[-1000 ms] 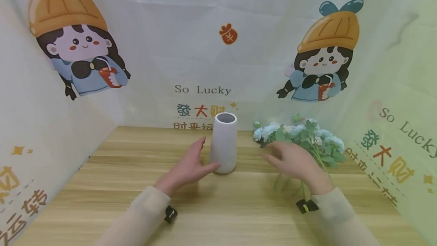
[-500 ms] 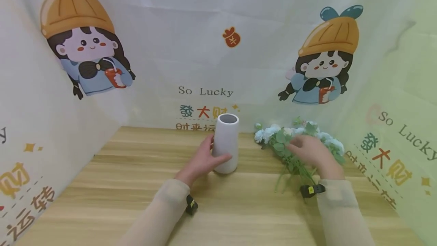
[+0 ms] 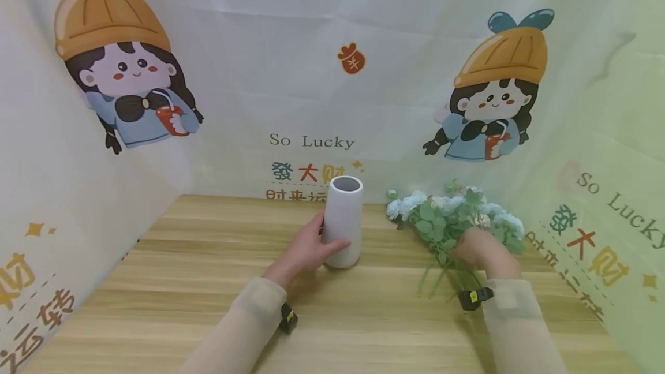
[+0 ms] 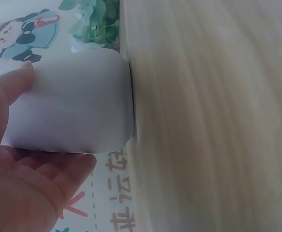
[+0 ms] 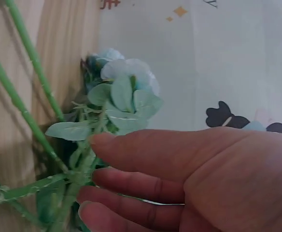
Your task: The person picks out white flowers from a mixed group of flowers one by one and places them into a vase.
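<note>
A white, tall vase [image 3: 344, 218] stands upright on the wooden table, its round mouth facing up. My left hand [image 3: 306, 247] grips it low on the left side, thumb across the front and the other fingers behind. The left wrist view shows the thumb on the vase wall [image 4: 78, 101] and the fingers along its opposite side. To the right lies a bunch of artificial flowers [image 3: 441, 218] with pale blue blooms, green leaves and long stems. Over the stems [image 5: 71, 188] is my right hand [image 5: 194, 169], thumb and fingers apart, fingertips right at the greenery.
The wooden table [image 3: 208, 305] is walled in by a pale printed cloth [image 3: 260, 74] at the back and both sides. The blooms lie close to the back cloth. Stem ends point toward the table's front.
My left hand has moved right onto the vase and taken hold of it. My right hand has moved right and down from the blooms to the stems.
</note>
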A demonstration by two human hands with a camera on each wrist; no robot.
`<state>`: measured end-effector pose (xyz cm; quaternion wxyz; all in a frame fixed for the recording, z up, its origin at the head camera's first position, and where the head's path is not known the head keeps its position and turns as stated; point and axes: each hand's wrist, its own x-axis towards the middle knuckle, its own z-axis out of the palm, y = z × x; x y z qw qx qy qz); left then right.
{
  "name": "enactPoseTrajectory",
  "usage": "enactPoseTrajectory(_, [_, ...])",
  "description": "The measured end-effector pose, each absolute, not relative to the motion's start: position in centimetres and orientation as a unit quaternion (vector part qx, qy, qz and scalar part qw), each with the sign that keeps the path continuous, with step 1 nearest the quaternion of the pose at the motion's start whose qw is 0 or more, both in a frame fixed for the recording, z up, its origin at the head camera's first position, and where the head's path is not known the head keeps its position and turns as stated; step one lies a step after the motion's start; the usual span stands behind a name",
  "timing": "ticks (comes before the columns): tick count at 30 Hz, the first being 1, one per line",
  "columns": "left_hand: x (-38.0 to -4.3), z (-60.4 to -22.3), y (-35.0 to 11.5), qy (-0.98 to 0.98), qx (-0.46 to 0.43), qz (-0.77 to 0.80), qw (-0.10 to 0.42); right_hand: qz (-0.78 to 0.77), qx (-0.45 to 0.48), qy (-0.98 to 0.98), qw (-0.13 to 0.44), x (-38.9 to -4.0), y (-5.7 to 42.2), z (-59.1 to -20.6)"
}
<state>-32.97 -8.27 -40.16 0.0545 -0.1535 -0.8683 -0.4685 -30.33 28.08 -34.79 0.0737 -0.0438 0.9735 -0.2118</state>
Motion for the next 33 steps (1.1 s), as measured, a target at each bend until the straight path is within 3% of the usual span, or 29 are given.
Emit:
enactPoseTrajectory(6, [-32.8, -39.9, -8.2, -0.876, -0.156, -0.452, 0.058, -0.197, -0.049, 0.975, 0.086, -30.5, 27.9, -35.0])
enactPoseTrajectory(16, [-32.6, -39.8, -8.1, -0.879, -0.155, -0.448, 0.053, -0.202, -0.072, 0.975, 0.060, -30.6, 27.6, -34.7])
enactPoseTrajectory(28, [-32.5, -40.2, -8.6, -0.883, -0.161, -0.438, 0.060, -0.243, -0.143, 0.957, 0.072, -31.5, 21.8, -37.2])
enactPoseTrajectory(33, [-32.6, -40.0, -8.4, -0.885, -0.166, -0.432, 0.061, -0.258, -0.119, 0.956, 0.074, -31.8, 23.1, -36.4])
